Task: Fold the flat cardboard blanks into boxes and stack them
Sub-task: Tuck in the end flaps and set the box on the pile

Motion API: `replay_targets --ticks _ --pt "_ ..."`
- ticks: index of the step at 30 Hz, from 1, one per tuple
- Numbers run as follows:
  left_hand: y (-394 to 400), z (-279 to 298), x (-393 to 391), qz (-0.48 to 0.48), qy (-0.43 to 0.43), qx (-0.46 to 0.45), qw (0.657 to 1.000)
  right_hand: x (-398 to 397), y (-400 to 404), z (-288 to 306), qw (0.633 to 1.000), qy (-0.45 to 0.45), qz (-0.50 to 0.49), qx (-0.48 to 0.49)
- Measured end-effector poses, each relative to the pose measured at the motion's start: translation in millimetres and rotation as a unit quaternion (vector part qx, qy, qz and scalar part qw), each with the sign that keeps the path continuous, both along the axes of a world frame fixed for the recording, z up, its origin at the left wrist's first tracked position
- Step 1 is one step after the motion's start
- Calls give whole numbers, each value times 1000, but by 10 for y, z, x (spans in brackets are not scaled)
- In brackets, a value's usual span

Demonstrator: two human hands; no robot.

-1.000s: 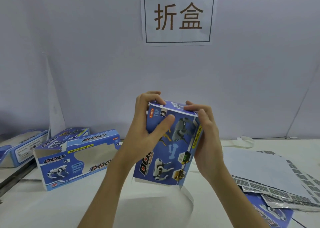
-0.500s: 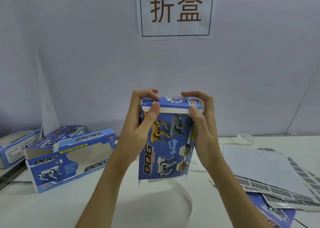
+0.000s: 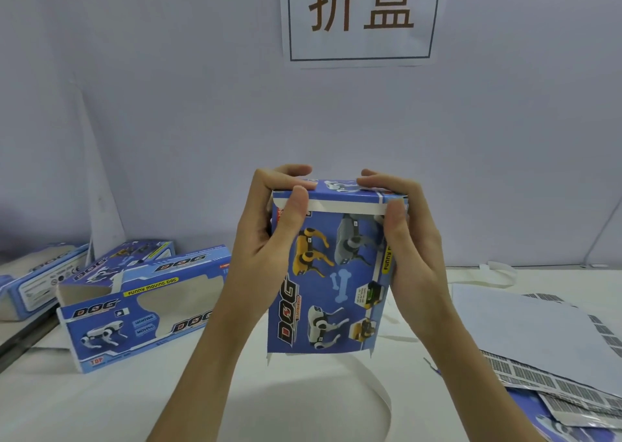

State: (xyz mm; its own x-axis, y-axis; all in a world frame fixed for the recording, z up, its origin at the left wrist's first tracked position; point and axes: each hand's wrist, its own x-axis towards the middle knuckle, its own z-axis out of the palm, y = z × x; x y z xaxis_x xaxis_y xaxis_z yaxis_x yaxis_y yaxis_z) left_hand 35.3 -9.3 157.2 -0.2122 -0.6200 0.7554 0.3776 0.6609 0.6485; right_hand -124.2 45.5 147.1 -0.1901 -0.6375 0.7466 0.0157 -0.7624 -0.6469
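Both hands, left hand [image 3: 266, 239] and right hand [image 3: 412, 239], hold the box [image 3: 331, 273] upright above the desk [image 3: 101, 404], fingers clenched around its top flap, which seems almost closed.

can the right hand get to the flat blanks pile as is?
Probably not right away: the right hand grips the box being folded together with the left hand. The path to the flat blanks on the table beside it looks free once it lets go.
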Motion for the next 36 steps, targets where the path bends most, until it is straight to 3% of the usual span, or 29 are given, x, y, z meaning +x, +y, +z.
replay_targets --ticks 9,13,16,19,21,23,26,31,36 --pt "-2 -5 -13 5 -24 19 1000 -83 15 33 1000 -24 -16 7" --pt "14 17 16 21 -7 -14 1000 -98 12 33 1000 -8 -5 8" --pt "7 37 32 62 -29 -12 998 -78 -6 41 999 7 -52 -3" --pt "-23 1 -7 92 -104 -2 990 -41 -35 14 990 -42 -135 -21" --pt "-27 -53 -54 135 -203 -27 969 -48 -45 3 985 -70 -156 -15" --pt "-34 -98 -87 258 -294 -87 916 -82 -42 11 988 -65 -141 10" --pt "-62 -96 -75 353 -343 -127 861 -170 -41 63 991 -9 -101 83" --pt "-157 -103 114 317 -416 -221 823 -480 55 112 959 148 -40 237" --pt "-103 -63 119 280 -439 -291 803 -505 107 148 969 89 40 226"
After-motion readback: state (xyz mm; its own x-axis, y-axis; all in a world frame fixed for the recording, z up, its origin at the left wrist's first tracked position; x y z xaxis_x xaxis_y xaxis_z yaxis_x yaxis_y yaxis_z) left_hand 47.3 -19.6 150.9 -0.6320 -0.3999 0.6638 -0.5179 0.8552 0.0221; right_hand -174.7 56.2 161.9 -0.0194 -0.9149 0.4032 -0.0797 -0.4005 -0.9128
